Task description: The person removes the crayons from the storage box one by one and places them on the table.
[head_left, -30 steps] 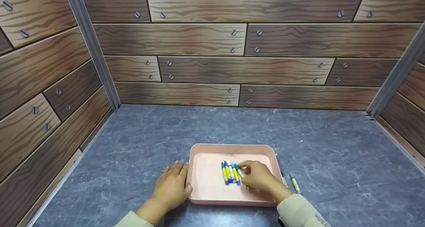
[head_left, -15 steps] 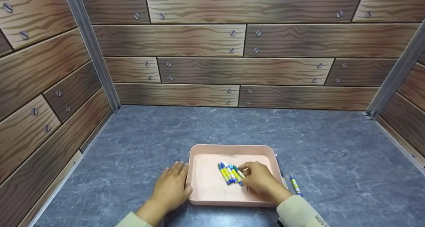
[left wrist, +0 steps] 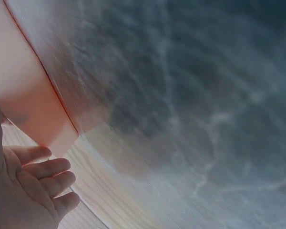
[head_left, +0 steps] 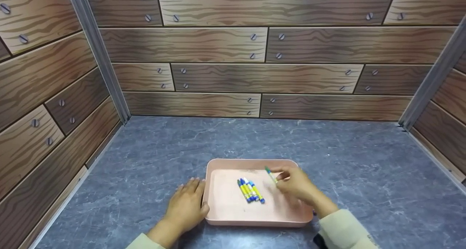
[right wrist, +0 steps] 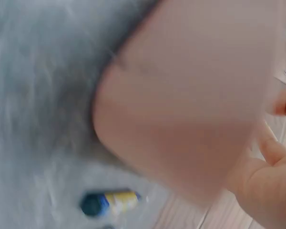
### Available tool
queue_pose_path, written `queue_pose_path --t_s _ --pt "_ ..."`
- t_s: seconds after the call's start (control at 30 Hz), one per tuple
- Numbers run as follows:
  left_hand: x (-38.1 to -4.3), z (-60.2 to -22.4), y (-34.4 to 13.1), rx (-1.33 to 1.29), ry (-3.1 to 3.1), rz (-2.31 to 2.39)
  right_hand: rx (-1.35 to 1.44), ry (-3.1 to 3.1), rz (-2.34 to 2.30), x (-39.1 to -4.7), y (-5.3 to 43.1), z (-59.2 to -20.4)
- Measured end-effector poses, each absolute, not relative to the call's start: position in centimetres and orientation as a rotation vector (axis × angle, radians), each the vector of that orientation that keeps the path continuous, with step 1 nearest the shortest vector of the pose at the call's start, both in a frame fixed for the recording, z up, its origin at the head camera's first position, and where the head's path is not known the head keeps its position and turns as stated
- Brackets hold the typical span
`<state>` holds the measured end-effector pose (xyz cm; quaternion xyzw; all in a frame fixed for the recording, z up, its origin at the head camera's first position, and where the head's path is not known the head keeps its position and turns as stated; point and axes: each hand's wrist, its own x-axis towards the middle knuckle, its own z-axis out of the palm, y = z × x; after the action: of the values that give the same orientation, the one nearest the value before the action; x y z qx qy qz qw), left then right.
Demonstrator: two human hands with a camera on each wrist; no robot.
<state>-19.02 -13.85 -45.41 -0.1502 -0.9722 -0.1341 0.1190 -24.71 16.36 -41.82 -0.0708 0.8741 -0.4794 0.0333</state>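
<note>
A shallow pink tray sits on the table. Several crayons in yellow and blue wrappers lie side by side, slanted, on its floor. My right hand pinches a green-tipped crayon above the tray's right part, apart from the group; this crayon is out of sight in the right wrist view. At the tray's left side my left hand lies with extended fingers, its thumb by the wall. The left wrist view shows those fingers next to a tray corner, curled round nothing.
A dark-ended crayon lies blurred on the table outside the tray in the right wrist view. The grey marbled tabletop is bounded by wood-patterned panels at the back and both sides.
The right hand has lifted the green crayon off the group and carried it up and to the right. The remaining crayons have slid slightly left and tilted. The left hand stays put.
</note>
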Motion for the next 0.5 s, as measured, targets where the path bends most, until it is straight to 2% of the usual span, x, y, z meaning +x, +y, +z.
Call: queue_pose_path --t_s 0.23,0.5 --pt "-19.0 -45.4 -13.8 -0.44 -2.842 -0.415 -0.173 2.669 -1.509 -24.6 20.9 -39.9" --pt "-19.0 -45.5 -13.8 -0.439 -2.812 -0.406 -0.078 2.725 -1.467 -23.7 26.5 -40.5"
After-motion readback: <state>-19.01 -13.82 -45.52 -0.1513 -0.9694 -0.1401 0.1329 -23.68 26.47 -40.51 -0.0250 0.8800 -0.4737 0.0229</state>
